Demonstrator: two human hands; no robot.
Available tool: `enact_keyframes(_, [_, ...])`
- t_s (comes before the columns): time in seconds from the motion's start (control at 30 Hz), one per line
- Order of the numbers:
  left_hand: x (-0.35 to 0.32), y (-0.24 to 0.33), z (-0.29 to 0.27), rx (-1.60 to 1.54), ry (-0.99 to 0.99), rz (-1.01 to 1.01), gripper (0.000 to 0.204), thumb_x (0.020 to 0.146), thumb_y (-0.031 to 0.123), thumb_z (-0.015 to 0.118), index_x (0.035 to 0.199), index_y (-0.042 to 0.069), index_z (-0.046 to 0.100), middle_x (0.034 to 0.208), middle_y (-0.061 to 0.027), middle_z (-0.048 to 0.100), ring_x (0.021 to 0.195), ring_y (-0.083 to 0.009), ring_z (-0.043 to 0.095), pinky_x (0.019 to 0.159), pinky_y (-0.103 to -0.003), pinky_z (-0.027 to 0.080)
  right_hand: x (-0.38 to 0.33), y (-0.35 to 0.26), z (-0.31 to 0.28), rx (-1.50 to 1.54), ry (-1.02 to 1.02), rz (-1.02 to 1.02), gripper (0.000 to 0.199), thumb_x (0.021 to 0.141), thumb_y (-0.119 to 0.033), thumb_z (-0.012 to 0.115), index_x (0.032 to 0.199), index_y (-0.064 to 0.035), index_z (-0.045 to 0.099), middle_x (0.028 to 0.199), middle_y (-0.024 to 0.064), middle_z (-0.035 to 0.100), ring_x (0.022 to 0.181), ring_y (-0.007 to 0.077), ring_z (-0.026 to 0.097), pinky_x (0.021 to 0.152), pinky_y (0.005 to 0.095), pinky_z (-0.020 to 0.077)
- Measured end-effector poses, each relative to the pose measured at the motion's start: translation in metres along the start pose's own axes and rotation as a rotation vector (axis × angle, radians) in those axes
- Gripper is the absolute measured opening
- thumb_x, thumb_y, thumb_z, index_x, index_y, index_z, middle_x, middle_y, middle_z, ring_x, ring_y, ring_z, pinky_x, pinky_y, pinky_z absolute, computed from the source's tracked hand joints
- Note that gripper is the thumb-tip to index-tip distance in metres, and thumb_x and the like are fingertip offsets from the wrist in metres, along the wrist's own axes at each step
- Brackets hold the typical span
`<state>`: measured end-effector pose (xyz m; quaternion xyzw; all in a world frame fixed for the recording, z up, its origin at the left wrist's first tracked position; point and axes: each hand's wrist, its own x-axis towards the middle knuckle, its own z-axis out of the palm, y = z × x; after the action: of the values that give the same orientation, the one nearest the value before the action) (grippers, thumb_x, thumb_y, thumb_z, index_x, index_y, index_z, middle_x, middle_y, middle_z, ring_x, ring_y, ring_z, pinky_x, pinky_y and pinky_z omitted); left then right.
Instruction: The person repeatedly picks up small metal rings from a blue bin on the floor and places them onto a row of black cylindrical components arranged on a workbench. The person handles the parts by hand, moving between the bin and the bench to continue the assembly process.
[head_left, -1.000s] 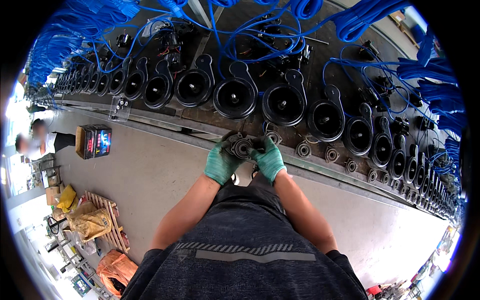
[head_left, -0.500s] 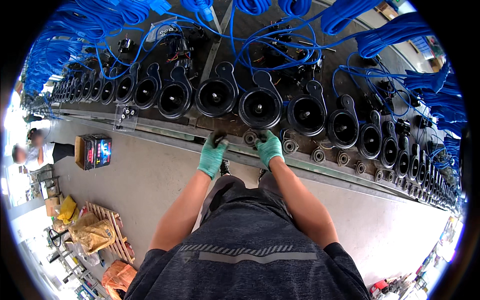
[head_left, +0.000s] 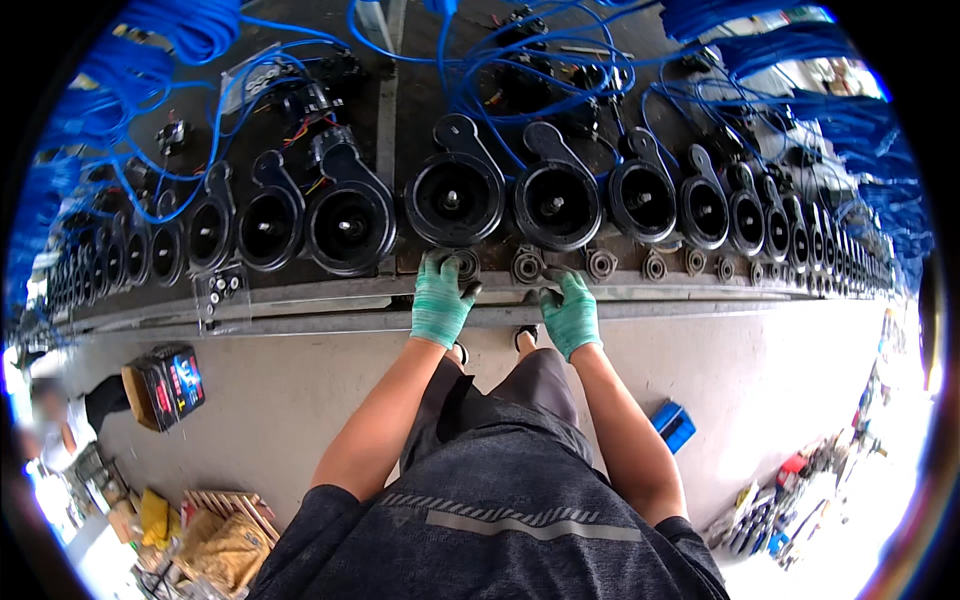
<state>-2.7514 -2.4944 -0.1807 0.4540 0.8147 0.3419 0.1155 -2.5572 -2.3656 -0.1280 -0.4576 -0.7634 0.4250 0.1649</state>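
My left hand (head_left: 443,302), in a green glove with dark fingertips, is at the bench's near edge. Its fingers reach to the left side of a round grey metal part (head_left: 465,264), and its thumb stands apart. My right hand (head_left: 571,314), gloved alike, has thumb and forefinger apart beside another round flanged part (head_left: 527,265); a third such part (head_left: 600,263) lies just beyond it. Neither hand visibly holds anything. Behind the parts stand black round housings with a tail-like arm, among them one housing (head_left: 455,205) and its neighbour (head_left: 557,205), each with a metal shaft inside.
Coiled blue cables (head_left: 760,50) and black motor assemblies (head_left: 310,100) lie behind the housings. A clear bag of small parts (head_left: 222,290) is at the left front edge. On the floor are an open carton (head_left: 163,388) and a blue box (head_left: 673,425). Another person (head_left: 62,425) is far left.
The view has turned and shifted along the bench. My left hand has moved forward to a round part; my right hand has drawn back a little, its thumb and forefinger now apart.
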Motion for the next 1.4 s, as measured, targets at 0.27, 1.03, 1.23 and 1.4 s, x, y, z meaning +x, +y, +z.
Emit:
enact_keyframes(0.27, [0.006, 0.005, -0.012, 0.178, -0.005, -0.050, 0.079, 0.062, 0.032, 0.091, 0.124, 0.001, 0.052, 0.123, -0.0226, 0.054, 0.119, -0.0434, 0.048, 0.106, -0.054, 0.041, -0.141, 0.025, -0.031, 0.111, 0.120, 0.339, 0.029, 0.091, -0.002, 0.064, 0.120, -0.0029, 0.066, 0.118, 0.0132, 0.070, 0.103, 0.0227, 0.070, 0.083, 0.0320, 0.0568])
enact_keyframes(1.03, [-0.224, 0.180, 0.162, 0.099, -0.580, 0.194, 0.052, 0.088, 0.009, 0.071, 0.135, -0.002, 0.051, 0.131, -0.0184, 0.058, 0.124, -0.0310, 0.055, 0.110, -0.039, 0.040, -0.833, 0.374, -0.019, 0.945, 1.058, 1.573, 0.032, 0.091, -0.006, 0.060, 0.123, -0.0016, 0.061, 0.089, 0.0098, 0.068, 0.067, 0.0184, 0.063, 0.061, 0.0340, 0.0540])
enact_keyframes(1.23, [-0.232, 0.230, 0.274, 0.294, -0.749, 0.208, 0.034, 0.090, 0.008, 0.069, 0.121, 0.001, 0.057, 0.109, -0.0115, 0.065, 0.098, -0.0223, 0.061, 0.090, -0.036, 0.050, -0.862, 0.492, -0.109, 0.869, 1.042, 1.458, 0.035, 0.090, -0.010, 0.063, 0.124, -0.0036, 0.064, 0.098, 0.0118, 0.072, 0.074, 0.0182, 0.066, 0.070, 0.0325, 0.0553])
enact_keyframes(1.4, [-0.295, 0.351, 0.453, 0.089, -0.906, 0.168, 0.036, 0.093, 0.015, 0.067, 0.124, 0.000, 0.059, 0.107, -0.0093, 0.067, 0.097, -0.0210, 0.063, 0.089, -0.035, 0.051, -0.885, 0.561, -0.224, 0.668, 0.906, 1.407, 0.035, 0.091, -0.007, 0.064, 0.127, -0.0062, 0.064, 0.110, 0.0098, 0.073, 0.089, 0.0170, 0.068, 0.082, 0.0306, 0.0554])
